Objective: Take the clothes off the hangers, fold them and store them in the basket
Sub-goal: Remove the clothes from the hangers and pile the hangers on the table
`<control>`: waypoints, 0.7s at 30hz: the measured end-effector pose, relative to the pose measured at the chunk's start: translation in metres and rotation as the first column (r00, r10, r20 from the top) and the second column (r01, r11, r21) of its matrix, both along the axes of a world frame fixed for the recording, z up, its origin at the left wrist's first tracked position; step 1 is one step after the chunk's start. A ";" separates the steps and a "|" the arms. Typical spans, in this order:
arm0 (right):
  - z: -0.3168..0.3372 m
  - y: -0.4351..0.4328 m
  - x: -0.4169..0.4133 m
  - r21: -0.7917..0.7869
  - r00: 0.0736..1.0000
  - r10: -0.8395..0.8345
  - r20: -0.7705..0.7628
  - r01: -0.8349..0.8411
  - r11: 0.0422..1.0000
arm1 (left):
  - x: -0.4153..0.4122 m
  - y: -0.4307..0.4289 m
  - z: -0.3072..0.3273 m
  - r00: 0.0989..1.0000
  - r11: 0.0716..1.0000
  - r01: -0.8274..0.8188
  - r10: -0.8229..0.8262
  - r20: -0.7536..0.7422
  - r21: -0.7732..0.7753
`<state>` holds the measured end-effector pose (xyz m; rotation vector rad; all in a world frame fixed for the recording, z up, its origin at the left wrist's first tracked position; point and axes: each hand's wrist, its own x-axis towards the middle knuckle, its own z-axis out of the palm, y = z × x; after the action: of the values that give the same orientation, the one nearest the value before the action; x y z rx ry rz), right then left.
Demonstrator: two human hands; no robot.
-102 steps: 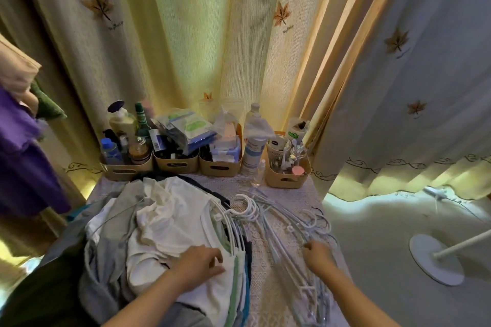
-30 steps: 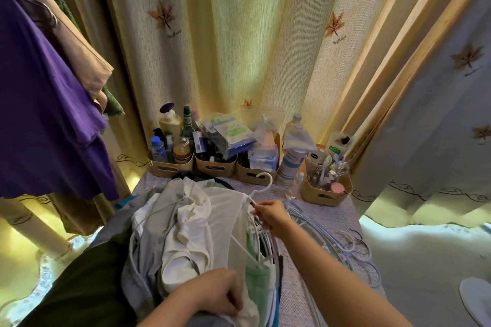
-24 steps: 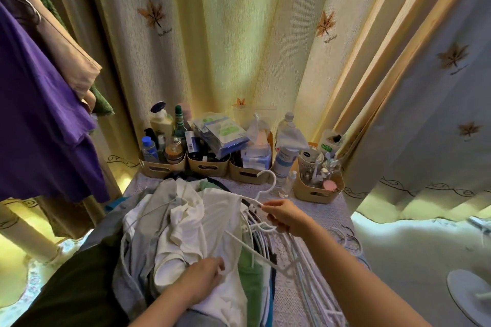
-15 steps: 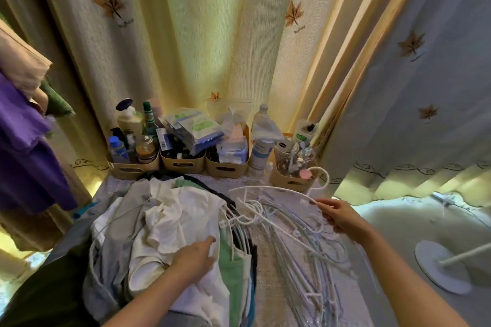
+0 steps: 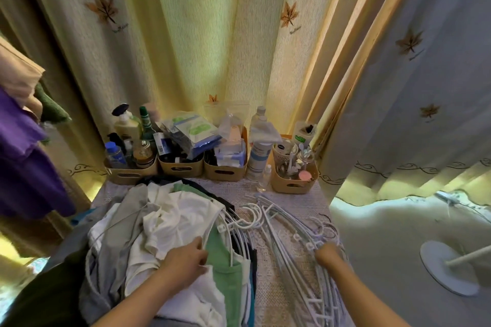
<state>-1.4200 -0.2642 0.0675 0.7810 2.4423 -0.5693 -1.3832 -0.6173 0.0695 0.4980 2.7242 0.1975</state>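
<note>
A heap of clothes lies on the table's left half: a white shirt [image 5: 180,218] on top, a grey garment [image 5: 117,236] at its left, a green shirt [image 5: 225,268] on a hanger under it. My left hand [image 5: 186,260] rests on the white shirt and pinches its edge beside the green one. Right of the heap lies a pile of empty white hangers [image 5: 295,244]. My right hand [image 5: 328,255] is down on that pile with its fingers curled over the hangers. The storage basket is out of sight.
Several tan bins [image 5: 180,170] with bottles, jars and packets line the table's far edge against the curtain. Purple and beige clothes [image 5: 18,156] hang at the left. A white fan base [image 5: 446,268] stands on the floor at the right.
My right hand pulled a white hanger out of the white shirt, carried it to the right and laid it on the hanger pile. My left hand stayed on the white shirt.
</note>
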 end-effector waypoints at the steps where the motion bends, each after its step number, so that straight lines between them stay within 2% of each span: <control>1: 0.001 -0.012 -0.005 0.015 0.999 0.005 -0.033 -0.005 1.000 | 0.003 -0.009 0.001 0.997 0.995 0.061 -0.056 -0.058 0.079; 3: 0.001 -0.042 -0.013 -0.045 0.986 0.040 -0.161 -0.048 0.998 | 0.007 -0.023 0.004 0.971 0.950 0.207 -0.171 -0.164 0.234; 4: 0.001 -0.060 -0.016 -0.130 0.979 0.062 -0.194 -0.089 0.988 | 0.009 -0.026 0.006 0.963 0.928 0.248 -0.205 -0.175 0.279; 7: -0.002 -0.115 -0.020 -0.419 0.973 0.134 -0.186 -0.201 0.885 | 0.012 -0.028 0.017 0.972 0.925 0.230 -0.204 -0.114 0.302; 9: -0.006 -0.142 -0.020 -0.468 0.966 0.192 -0.174 -0.253 0.847 | 0.016 -0.032 0.022 0.981 0.926 0.188 -0.164 -0.100 0.327; 12: -0.010 -0.170 -0.013 -0.468 0.959 0.246 -0.142 -0.284 0.837 | 0.026 -0.055 0.019 0.986 0.941 0.132 -0.093 -0.135 0.313; 15: -0.010 -0.182 -0.007 -0.505 0.965 0.218 -0.145 -0.261 0.822 | 0.035 -0.079 0.007 0.985 0.960 -0.100 0.134 -0.112 0.263; 16: -0.007 -0.183 -0.005 -0.533 0.969 0.200 -0.146 -0.247 0.809 | 0.037 -0.084 0.002 0.964 0.951 -0.233 0.253 -0.079 0.203; 18: -0.001 -0.184 -0.004 -0.589 0.972 0.158 -0.174 -0.231 0.775 | 0.039 -0.087 -0.008 0.873 0.874 -0.483 0.485 -0.047 0.050; 21: 0.016 -0.185 -0.006 -0.638 0.969 0.135 -0.207 -0.239 0.732 | 0.034 -0.066 -0.007 0.820 0.814 -0.572 0.569 -0.062 -0.105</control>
<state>-1.4265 -0.4488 0.0834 0.1896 2.1534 -1.3489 -1.3496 -0.6834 0.0622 -0.3761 2.8115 0.1753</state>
